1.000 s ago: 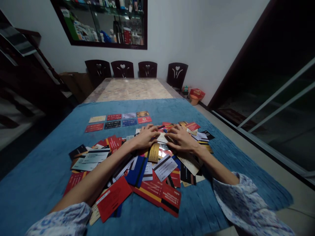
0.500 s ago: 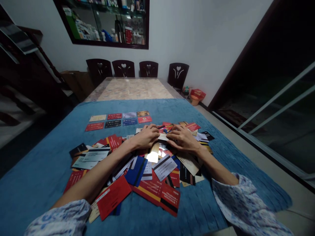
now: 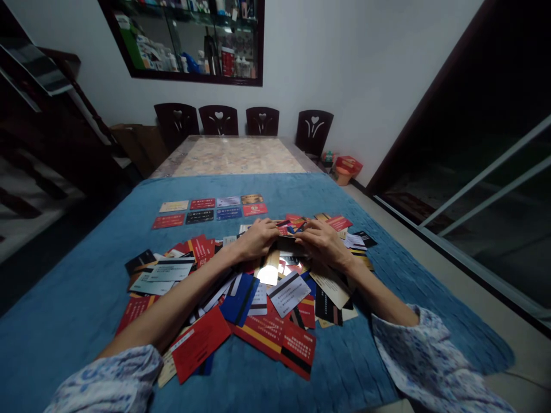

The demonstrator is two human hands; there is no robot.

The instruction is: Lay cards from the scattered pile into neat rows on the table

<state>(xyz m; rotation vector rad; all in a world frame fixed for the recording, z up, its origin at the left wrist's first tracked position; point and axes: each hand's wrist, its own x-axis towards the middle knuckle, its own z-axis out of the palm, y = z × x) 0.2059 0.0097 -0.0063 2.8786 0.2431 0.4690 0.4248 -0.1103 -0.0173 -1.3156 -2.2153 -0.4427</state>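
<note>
A pale plastic card (image 3: 291, 246) is tipped up between my two hands, its near face in shadow. My left hand (image 3: 259, 238) curls its fingers round the card's left end. At the opposite end my right hand (image 3: 322, 244) pinches it, fingers bent. Below them spreads a loose pile of cards, many face down with dark stripes. A shiny gold card (image 3: 269, 269), a white card (image 3: 288, 292) and a blue card (image 3: 240, 299) lie just in front of my hands. Nearer me rest a plain red card (image 3: 201, 344) and a red striped card (image 3: 298, 349).
Beyond the pile, several cards lie face up in two rows, among them a black card (image 3: 200, 216) and a gold patterned card (image 3: 251, 199). A blue cloth (image 3: 86, 281) covers the near table. Farther off are the bare tabletop (image 3: 236, 155) and chairs (image 3: 262, 121).
The card between my hands has tilted up, so its lit top face no longer shows. My hands have stayed in nearly the same place, and the view has shifted slightly.
</note>
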